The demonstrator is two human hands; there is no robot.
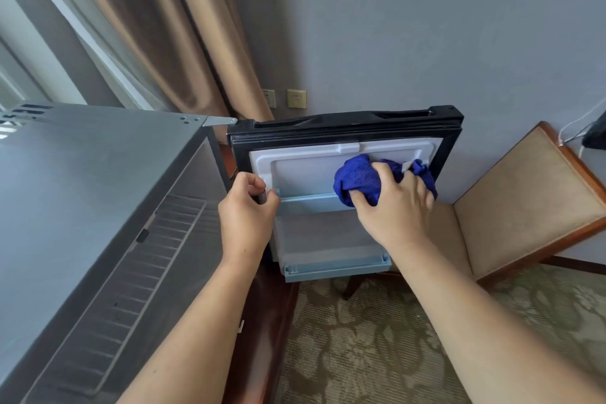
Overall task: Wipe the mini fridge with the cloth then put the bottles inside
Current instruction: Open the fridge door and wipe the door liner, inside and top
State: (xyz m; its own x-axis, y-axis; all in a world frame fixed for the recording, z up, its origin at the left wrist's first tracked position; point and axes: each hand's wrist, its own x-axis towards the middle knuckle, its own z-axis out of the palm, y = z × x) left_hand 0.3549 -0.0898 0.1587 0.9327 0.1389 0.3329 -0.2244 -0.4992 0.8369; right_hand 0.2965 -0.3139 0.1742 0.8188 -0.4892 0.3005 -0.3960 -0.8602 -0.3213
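The cloth [359,179] is showing a fuzzy nap against the smooth white plastic door liner [305,170]. At nine o'clock the mini fridge [98,154] is looking matt metal; at three, the chair [524,193] is showing woven fabric and glossy wood.

Looks like a hotel room: heavy tan curtains [183,43], patterned carpet [360,354], an upholstered wooden chair [524,193], beige wall sockets [296,98] and a mini fridge [82,174] by the grey wall.

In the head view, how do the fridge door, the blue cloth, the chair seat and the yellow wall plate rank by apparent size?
1. fridge door
2. chair seat, cut off at the edge
3. blue cloth, partly covered
4. wall plate
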